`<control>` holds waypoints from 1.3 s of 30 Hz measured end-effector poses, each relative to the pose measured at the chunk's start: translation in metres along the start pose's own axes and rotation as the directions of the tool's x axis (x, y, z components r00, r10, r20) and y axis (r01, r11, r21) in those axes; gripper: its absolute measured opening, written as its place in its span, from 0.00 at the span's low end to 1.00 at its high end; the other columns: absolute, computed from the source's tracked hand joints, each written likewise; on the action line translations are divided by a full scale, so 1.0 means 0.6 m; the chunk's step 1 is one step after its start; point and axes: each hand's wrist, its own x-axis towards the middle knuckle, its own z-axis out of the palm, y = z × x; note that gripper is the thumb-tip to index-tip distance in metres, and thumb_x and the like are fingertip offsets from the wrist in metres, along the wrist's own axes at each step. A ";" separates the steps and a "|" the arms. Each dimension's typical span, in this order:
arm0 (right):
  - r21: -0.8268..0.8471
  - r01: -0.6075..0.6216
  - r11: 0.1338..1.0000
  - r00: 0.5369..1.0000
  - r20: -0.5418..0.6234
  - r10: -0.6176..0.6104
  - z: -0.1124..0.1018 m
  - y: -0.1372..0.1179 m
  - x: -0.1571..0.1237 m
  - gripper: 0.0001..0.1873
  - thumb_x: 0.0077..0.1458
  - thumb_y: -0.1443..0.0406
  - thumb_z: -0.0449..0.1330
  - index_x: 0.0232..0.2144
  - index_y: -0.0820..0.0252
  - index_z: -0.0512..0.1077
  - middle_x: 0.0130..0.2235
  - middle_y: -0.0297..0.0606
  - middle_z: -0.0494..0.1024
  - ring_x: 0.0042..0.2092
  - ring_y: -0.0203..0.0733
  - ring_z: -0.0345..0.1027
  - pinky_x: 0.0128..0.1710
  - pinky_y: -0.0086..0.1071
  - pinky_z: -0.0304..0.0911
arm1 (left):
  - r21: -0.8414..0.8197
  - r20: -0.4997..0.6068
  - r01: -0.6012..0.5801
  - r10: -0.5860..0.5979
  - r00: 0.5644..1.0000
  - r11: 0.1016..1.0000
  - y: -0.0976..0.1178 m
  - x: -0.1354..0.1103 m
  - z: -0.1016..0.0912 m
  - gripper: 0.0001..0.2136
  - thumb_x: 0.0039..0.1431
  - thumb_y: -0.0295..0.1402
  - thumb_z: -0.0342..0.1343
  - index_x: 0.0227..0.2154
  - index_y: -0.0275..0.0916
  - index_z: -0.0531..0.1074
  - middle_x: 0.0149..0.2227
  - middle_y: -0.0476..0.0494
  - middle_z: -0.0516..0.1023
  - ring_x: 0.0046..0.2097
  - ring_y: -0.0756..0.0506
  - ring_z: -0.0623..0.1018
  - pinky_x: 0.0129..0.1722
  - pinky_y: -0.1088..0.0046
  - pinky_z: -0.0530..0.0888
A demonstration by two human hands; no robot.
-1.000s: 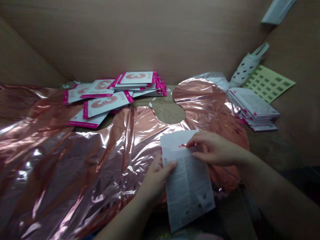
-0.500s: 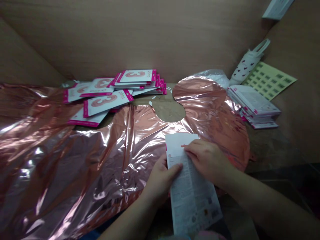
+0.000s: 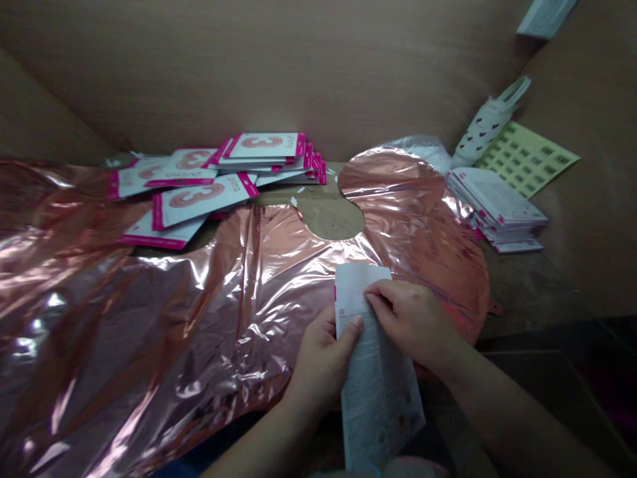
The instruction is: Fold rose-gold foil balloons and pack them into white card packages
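A long white printed packet (image 3: 375, 385) with small text and a pink mark on its edge is held upright before me. My left hand (image 3: 323, 348) grips its left edge, thumb lying across the front. Against the packet's upper part, my right hand (image 3: 411, 318) is closed in a pinch; whatever is between those fingertips is too small to make out. Beneath both hands spreads a large, flat rose-gold foil balloon (image 3: 279, 285), shiny and wrinkled, with a rounded end at the right.
Several white-and-pink packets printed with a 3 (image 3: 204, 196) lie piled at the back left. On the right are a stack of white packets (image 3: 502, 199), a yellow label sheet (image 3: 530, 156) and a white bottle with dark hearts (image 3: 482, 133). Wooden panels (image 3: 298, 73) stand behind.
The packet has turned slightly and its lower end has shifted left. A small pink bit seen at my right fingertips no longer shows. The whole view has shifted a little.
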 end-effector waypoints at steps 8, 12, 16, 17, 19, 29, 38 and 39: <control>-0.298 0.170 0.939 0.985 0.021 -0.172 0.008 -0.019 -0.004 0.07 0.51 0.75 0.53 0.27 0.63 0.69 0.27 0.38 0.73 0.29 0.39 0.67 0.26 0.30 0.51 | 0.162 0.000 -0.087 0.088 0.996 0.983 0.016 -0.002 0.011 0.12 0.53 0.36 0.55 0.38 0.35 0.72 0.37 0.42 0.77 0.38 0.42 0.74 0.34 0.71 0.70; -0.298 0.130 0.946 0.976 -0.130 -0.175 -0.035 0.019 -0.010 0.07 0.53 0.71 0.53 0.26 0.63 0.69 0.26 0.38 0.73 0.29 0.39 0.67 0.27 0.30 0.53 | 0.096 0.011 -0.080 0.079 0.997 0.992 0.022 0.001 0.004 0.12 0.52 0.36 0.56 0.37 0.34 0.72 0.36 0.42 0.78 0.38 0.42 0.76 0.36 0.68 0.72; -0.011 0.203 0.979 0.972 0.121 -0.200 -0.112 0.072 -0.054 0.08 0.55 0.67 0.54 0.28 0.58 0.72 0.27 0.32 0.75 0.29 0.34 0.68 0.28 0.25 0.57 | 0.029 -0.018 -0.052 0.053 0.998 0.998 0.037 0.005 -0.005 0.14 0.52 0.37 0.56 0.39 0.34 0.71 0.35 0.41 0.78 0.36 0.41 0.77 0.35 0.65 0.73; 0.067 0.217 0.974 0.950 0.215 -0.226 -0.122 0.076 -0.063 0.08 0.55 0.67 0.54 0.30 0.56 0.74 0.28 0.31 0.76 0.29 0.33 0.68 0.28 0.25 0.58 | 0.027 -0.019 -0.057 0.058 0.998 0.998 0.041 0.005 -0.004 0.14 0.52 0.37 0.56 0.39 0.34 0.71 0.35 0.41 0.78 0.36 0.41 0.77 0.34 0.66 0.73; 0.148 0.191 0.970 0.949 0.225 -0.222 -0.120 0.067 -0.067 0.09 0.55 0.67 0.54 0.33 0.55 0.75 0.32 0.31 0.78 0.32 0.34 0.70 0.31 0.25 0.60 | 0.065 -0.010 -0.099 0.100 0.995 0.993 0.046 0.005 0.001 0.12 0.53 0.36 0.56 0.38 0.35 0.72 0.37 0.41 0.78 0.38 0.41 0.77 0.35 0.66 0.73; -0.102 0.055 0.993 0.998 0.016 -0.054 -0.052 -0.014 -0.004 0.08 0.55 0.70 0.54 0.29 0.62 0.74 0.31 0.38 0.77 0.35 0.40 0.69 0.33 0.30 0.57 | 0.456 0.097 -0.333 0.325 0.941 0.825 0.042 -0.003 0.019 0.08 0.57 0.31 0.51 0.37 0.39 0.72 0.33 0.48 0.76 0.36 0.46 0.74 0.35 0.73 0.69; -0.295 0.139 0.945 0.989 0.083 -0.120 -0.054 -0.018 -0.025 0.08 0.51 0.72 0.52 0.26 0.62 0.70 0.28 0.38 0.75 0.29 0.40 0.67 0.24 0.31 0.49 | 0.535 0.146 -0.350 0.324 0.935 0.769 0.038 -0.009 0.025 0.05 0.56 0.29 0.50 0.31 0.39 0.71 0.30 0.50 0.75 0.33 0.47 0.73 0.31 0.75 0.66; -0.299 0.145 0.943 0.989 0.074 -0.129 -0.052 -0.018 -0.025 0.08 0.51 0.72 0.52 0.27 0.62 0.70 0.28 0.38 0.75 0.29 0.40 0.67 0.24 0.31 0.49 | 0.544 0.156 -0.353 0.322 0.934 0.761 0.037 -0.009 0.028 0.05 0.56 0.29 0.50 0.31 0.39 0.71 0.29 0.50 0.74 0.33 0.47 0.73 0.31 0.75 0.66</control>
